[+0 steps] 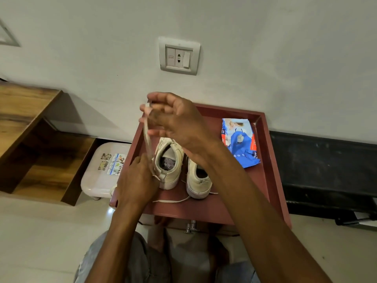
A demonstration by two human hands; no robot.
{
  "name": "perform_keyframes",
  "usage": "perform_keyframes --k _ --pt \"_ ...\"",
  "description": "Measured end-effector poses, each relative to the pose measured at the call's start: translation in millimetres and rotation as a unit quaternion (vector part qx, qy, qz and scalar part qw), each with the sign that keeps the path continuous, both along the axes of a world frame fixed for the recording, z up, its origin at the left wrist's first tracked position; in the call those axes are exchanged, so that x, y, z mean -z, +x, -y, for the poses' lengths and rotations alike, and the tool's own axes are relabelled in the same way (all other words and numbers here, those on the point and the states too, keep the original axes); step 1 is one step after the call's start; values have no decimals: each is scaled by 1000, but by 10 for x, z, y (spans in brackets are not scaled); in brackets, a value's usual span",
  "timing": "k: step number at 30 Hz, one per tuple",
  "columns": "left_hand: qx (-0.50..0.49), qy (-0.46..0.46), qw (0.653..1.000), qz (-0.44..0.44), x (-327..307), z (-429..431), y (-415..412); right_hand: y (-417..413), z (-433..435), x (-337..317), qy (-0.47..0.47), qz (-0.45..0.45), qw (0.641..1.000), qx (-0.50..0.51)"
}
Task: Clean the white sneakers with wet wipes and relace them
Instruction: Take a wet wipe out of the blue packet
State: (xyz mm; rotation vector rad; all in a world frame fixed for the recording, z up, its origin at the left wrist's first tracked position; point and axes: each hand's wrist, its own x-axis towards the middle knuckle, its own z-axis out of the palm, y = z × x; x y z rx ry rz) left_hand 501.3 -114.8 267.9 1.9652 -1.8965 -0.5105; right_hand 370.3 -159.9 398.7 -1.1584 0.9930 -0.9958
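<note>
I am pinching the upper end of a flat cream shoelace [147, 137] between the thumb and fingertips of my right hand [177, 123], which is hovering at the centre of the frame. My left hand [135, 180], lower and to the left, is gripping the lace's lower stretch, its fingertips hiding behind the back of the hand. The lace is running taut and nearly upright between the two hands.

Just right of it, a white low-top sneaker [170, 172] is standing with its heel toward the bottom of the frame. Its leather is looking yellowed and its open mouth is showing a grey dotted insole. A second white sneaker [196, 182] is sitting beside it, and my right forearm is covering both toes. Both are resting on a dark red wooden tray [271, 160], where a loose white lace [173, 201] is trailing below the heels.

At the tray's upper right, a crumpled blue wet-wipe pack [239, 144] with red and white panels is lying flat. Only the letters "nee" are coming through; the rest is too creased to read.

A small white plastic stool [95, 180] at the left is carrying cartoon stickers, their print too small to make out.
</note>
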Motion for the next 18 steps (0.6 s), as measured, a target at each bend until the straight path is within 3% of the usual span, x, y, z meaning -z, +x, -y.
perform_keyframes --k 3,6,10,13,15,17,18 --pt "21 14 999 -21 -14 -18 -16 13 79 -58 -13 -7 1000 -3" --pt "22 36 999 -26 -28 -21 -26 -51 153 53 -51 -164 984 42" --pt "-6 26 999 -23 -42 -28 -39 -203 109 327 -51 -330 942 21" --pt "-22 0 1000 3 -49 -51 -103 -376 -49 459 -78 -489 868 31" --pt "-18 -26 999 27 -49 -79 -155 -507 -270 540 -96 -601 790 72" --pt "-2 -18 1000 22 -40 -115 -212 -594 -521 627 -115 -667 730 96" --pt "10 -5 1000 23 -40 -139 -248 -611 -640 660 -117 -678 720 94"
